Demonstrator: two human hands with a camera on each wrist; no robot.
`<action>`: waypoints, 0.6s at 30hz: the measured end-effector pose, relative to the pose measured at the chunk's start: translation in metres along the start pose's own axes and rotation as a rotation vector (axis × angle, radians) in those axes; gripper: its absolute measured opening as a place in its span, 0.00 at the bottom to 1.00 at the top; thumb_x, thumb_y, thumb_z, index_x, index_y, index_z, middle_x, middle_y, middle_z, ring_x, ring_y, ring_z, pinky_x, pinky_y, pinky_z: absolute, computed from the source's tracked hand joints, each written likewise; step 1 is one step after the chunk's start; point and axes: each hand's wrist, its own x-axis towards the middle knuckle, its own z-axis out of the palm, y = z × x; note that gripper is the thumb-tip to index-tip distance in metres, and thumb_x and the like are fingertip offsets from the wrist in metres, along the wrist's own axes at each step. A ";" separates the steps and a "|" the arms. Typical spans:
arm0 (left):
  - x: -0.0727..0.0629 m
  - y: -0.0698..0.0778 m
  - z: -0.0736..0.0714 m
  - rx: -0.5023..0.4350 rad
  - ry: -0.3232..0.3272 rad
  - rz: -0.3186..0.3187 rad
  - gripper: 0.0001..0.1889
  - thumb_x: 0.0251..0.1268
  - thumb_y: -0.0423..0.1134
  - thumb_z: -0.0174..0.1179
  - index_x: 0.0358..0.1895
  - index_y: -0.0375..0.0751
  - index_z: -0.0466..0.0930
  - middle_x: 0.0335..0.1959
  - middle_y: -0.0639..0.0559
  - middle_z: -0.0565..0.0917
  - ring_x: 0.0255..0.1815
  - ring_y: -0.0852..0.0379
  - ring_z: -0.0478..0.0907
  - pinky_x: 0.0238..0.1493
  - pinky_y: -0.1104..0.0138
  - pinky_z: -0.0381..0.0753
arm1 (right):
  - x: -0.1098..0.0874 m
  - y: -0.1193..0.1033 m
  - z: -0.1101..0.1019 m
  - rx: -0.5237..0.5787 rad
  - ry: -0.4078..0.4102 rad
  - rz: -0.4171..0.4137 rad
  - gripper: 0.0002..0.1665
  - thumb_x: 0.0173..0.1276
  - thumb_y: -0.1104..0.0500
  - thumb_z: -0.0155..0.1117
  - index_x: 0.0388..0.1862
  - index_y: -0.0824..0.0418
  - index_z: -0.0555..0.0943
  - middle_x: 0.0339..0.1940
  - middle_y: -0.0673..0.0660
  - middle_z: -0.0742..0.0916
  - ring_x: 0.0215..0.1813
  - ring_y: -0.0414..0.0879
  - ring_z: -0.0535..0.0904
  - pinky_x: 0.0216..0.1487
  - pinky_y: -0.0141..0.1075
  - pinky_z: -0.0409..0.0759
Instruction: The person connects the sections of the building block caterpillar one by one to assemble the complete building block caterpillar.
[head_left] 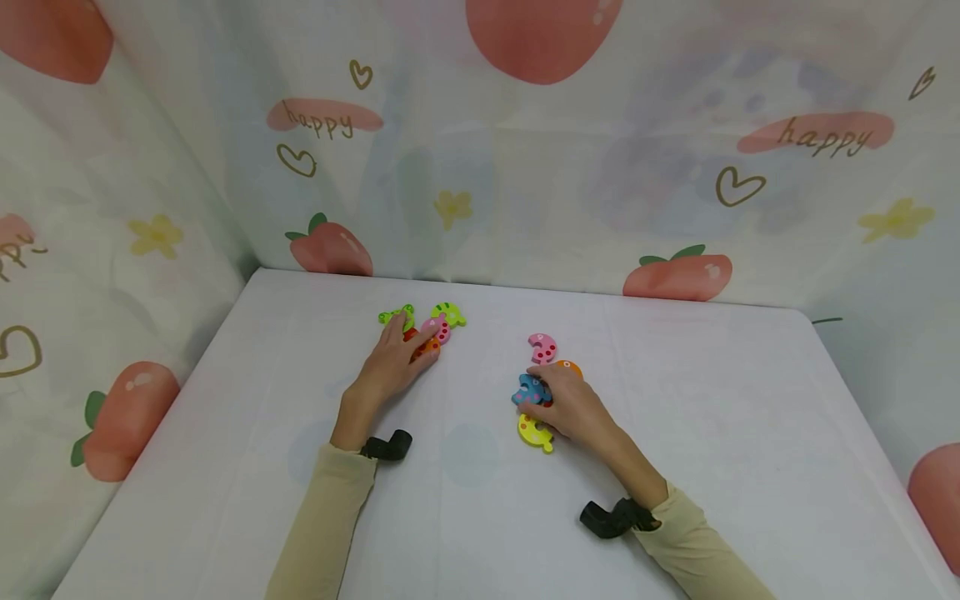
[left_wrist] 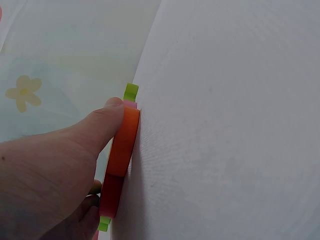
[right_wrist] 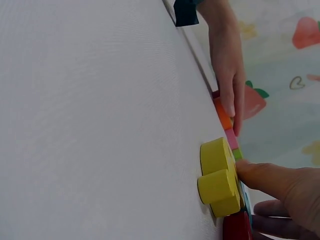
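Two small groups of colourful animal-shaped pieces lie on the white table. My left hand [head_left: 388, 360] rests over the left group, fingers extended, touching an orange piece [left_wrist: 124, 145] and a red piece [left_wrist: 111, 195]. Around its fingertips are a green piece [head_left: 394, 317], a pink spotted piece [head_left: 442, 332] and a striped green piece [head_left: 452, 314]. My right hand [head_left: 573, 404] pinches a blue piece [head_left: 529, 390] between thumb and fingers. Beside it lie a yellow piece [head_left: 534, 432], a pink spotted piece [head_left: 543, 347], an orange piece [head_left: 571, 366] and a red piece [right_wrist: 237, 227], partly hidden.
The white tabletop [head_left: 465, 517] stretches around both groups. A patterned cloth wall [head_left: 525, 200] stands behind the table and along its sides. Each wrist carries a black camera mount [head_left: 390, 446].
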 end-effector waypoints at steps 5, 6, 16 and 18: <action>0.000 -0.001 0.001 0.003 0.001 -0.003 0.29 0.71 0.55 0.53 0.73 0.61 0.61 0.79 0.39 0.45 0.80 0.41 0.41 0.73 0.42 0.60 | -0.001 -0.002 -0.002 0.012 -0.031 0.008 0.39 0.60 0.48 0.71 0.65 0.65 0.72 0.63 0.64 0.78 0.63 0.59 0.73 0.62 0.54 0.76; 0.000 -0.001 0.001 0.004 0.000 -0.005 0.29 0.71 0.56 0.53 0.73 0.62 0.61 0.79 0.39 0.45 0.81 0.41 0.41 0.73 0.42 0.60 | -0.002 -0.003 -0.002 0.015 -0.037 0.012 0.39 0.60 0.48 0.71 0.66 0.65 0.72 0.64 0.64 0.78 0.63 0.59 0.73 0.63 0.54 0.76; 0.000 0.000 0.000 0.023 -0.008 -0.001 0.29 0.71 0.56 0.52 0.74 0.60 0.61 0.79 0.38 0.45 0.81 0.40 0.40 0.73 0.42 0.59 | -0.003 -0.005 0.008 -0.014 0.038 0.017 0.34 0.60 0.50 0.70 0.63 0.64 0.74 0.61 0.64 0.78 0.58 0.57 0.75 0.58 0.52 0.80; 0.001 -0.001 0.001 0.026 -0.012 -0.002 0.29 0.71 0.56 0.51 0.74 0.61 0.60 0.79 0.38 0.45 0.81 0.40 0.40 0.74 0.42 0.59 | -0.003 -0.005 0.011 -0.022 0.062 0.014 0.33 0.60 0.51 0.71 0.62 0.64 0.75 0.60 0.64 0.79 0.57 0.56 0.75 0.57 0.51 0.81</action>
